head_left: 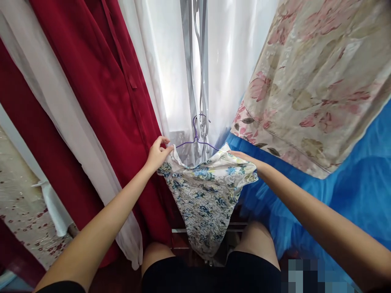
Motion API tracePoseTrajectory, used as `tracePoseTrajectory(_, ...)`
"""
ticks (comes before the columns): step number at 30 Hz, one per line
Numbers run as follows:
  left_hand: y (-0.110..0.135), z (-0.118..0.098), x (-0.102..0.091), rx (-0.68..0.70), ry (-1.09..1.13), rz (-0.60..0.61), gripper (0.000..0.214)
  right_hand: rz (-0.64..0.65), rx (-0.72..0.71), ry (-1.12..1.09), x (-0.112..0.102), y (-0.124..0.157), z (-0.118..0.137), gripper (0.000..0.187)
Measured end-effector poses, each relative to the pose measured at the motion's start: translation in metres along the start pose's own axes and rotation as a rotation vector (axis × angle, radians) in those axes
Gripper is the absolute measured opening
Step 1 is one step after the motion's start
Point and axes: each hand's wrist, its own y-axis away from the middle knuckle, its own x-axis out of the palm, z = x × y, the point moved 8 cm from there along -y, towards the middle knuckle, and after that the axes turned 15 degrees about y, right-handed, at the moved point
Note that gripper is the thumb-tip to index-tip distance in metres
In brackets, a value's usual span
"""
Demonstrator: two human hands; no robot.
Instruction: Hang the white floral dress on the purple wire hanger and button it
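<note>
A white sleeveless-looking top (206, 195) with a blue, grey and yellow floral print hangs on a purple hanger (195, 141) in front of me. The hanger's hook is at the metal rods and hooks in the middle. My left hand (159, 154) is closed, pinching the top's left shoulder edge between thumb and fingers. At the opposite shoulder, my right hand (252, 160) grips the fabric; part of that hand is hidden behind the cloth, with some fingers showing along the top edge.
Red drapes (122, 122) and a pale sheer cloth (76, 134) hang at left. To the right are a cream cloth with pink flowers (305, 93) and blue tulle (345, 203). A white curtain (165, 49) and a grey metal post (187, 49) stand behind.
</note>
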Motion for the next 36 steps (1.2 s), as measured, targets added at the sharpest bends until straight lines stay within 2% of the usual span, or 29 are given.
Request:
tracePoseTrajectory(2,0.010,-0.008,-0.008,-0.010,0.004,-0.029,0.033,-0.010,0.019,-0.087,0.002,0.023,-0.014,0.050)
tracePoseTrajectory(4,0.018,-0.020,-0.011,-0.017,-0.015,0.008,0.039,-0.065,0.049,-0.130,-0.001,0.047,-0.027,0.063)
tracePoseTrajectory(7,0.028,-0.044,-0.009,0.044,-0.133,0.065,0.036,-0.170,0.032,-0.062,-0.016,0.074,-0.036,0.062)
tracePoseTrajectory(10,0.032,-0.057,-0.007,0.070,-0.279,0.100,0.031,-0.228,-0.056,0.184,-0.029,0.090,-0.033,0.057)
tracePoseTrajectory(13,0.034,-0.051,-0.009,0.011,-0.401,0.153,0.034,-0.293,-0.112,0.376,-0.035,0.099,-0.034,0.060)
tracePoseTrajectory(16,0.035,-0.037,-0.018,-0.038,-0.400,0.159,0.041,-0.314,-0.141,0.414,-0.029,0.102,-0.042,0.061)
tracePoseTrajectory(21,0.036,-0.013,-0.032,-0.165,-0.162,0.099,0.046,-0.344,-0.174,0.323,-0.020,0.090,-0.054,0.053)
tracePoseTrajectory(24,0.038,-0.008,-0.034,-0.161,-0.128,0.087,0.045,-0.474,-0.196,0.178,-0.027,0.080,-0.055,0.047)
tracePoseTrajectory(27,0.046,-0.014,-0.033,-0.092,-0.226,0.074,0.039,-0.645,-0.281,0.055,-0.042,0.082,-0.044,0.039)
tracePoseTrajectory(30,0.057,-0.026,-0.027,-0.042,-0.283,0.060,0.035,-0.733,-0.354,-0.034,-0.058,0.089,-0.023,0.033)
tracePoseTrajectory(33,0.063,-0.041,-0.015,0.001,-0.278,0.065,0.033,-0.769,-0.381,-0.122,-0.075,0.090,0.007,0.030)
tracePoseTrajectory(36,0.061,-0.046,-0.007,0.011,-0.270,0.093,0.031,-0.754,-0.392,-0.140,-0.082,0.079,0.041,0.029)
